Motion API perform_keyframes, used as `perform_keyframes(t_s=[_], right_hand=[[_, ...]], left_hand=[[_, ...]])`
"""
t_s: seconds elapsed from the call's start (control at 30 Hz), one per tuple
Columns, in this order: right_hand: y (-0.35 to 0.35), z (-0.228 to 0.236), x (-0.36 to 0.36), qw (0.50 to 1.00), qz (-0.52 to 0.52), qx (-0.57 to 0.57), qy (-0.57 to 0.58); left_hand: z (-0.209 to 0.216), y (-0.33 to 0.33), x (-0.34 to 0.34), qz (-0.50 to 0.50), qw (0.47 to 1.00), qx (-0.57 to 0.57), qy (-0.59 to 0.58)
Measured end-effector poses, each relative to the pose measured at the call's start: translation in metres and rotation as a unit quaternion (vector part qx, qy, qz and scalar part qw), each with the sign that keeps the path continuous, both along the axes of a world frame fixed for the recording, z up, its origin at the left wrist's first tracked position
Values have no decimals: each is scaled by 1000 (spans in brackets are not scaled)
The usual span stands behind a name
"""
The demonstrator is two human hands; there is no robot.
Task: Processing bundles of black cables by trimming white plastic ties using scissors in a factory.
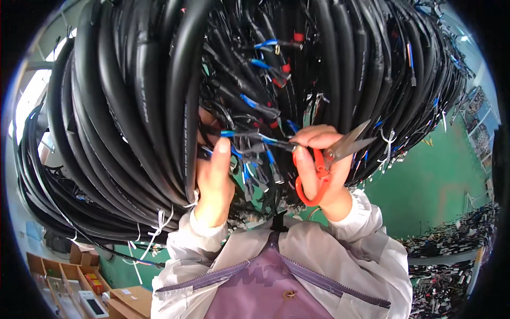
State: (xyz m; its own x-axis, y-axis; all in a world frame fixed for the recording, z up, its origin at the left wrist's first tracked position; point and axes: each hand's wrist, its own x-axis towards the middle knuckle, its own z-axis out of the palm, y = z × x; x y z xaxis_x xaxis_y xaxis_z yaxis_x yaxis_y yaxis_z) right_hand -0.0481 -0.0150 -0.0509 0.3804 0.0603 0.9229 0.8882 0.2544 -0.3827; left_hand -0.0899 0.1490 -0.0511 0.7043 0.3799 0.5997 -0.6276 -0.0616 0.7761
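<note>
A thin black-sleeved wire with blue sections stretches between my two hands. My left hand is closed on its left part, the thumb pressed against the blue; the fingers are partly hidden behind a thick black cable. My right hand pinches the dark right end between thumb and forefinger. It also carries red-handled scissors, their blades parted and pointing to the upper right, away from the wire. Several loose wire ends with blue sections and black sleeves hang just below.
Large hanging coils of black cable fill the left, with another bundle on the right. White ties bind them. Cardboard boxes and a wooden rack stand lower left. More cable piles lie right, beside green floor.
</note>
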Motion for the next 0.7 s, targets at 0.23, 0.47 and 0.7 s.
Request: perform_keyframes(t_s=[0.23, 0.47, 0.7], right_hand=[[7, -1, 3, 995, -63, 8, -76], [12, 4, -10, 999, -26, 9, -37], [21, 1, -11, 997, -67, -22, -9]], left_hand=[[-2, -17, -47, 230, 865, 445, 17], [-5, -12, -29, 244, 823, 485, -168], [15, -21, -24, 110, 924, 366, -10]])
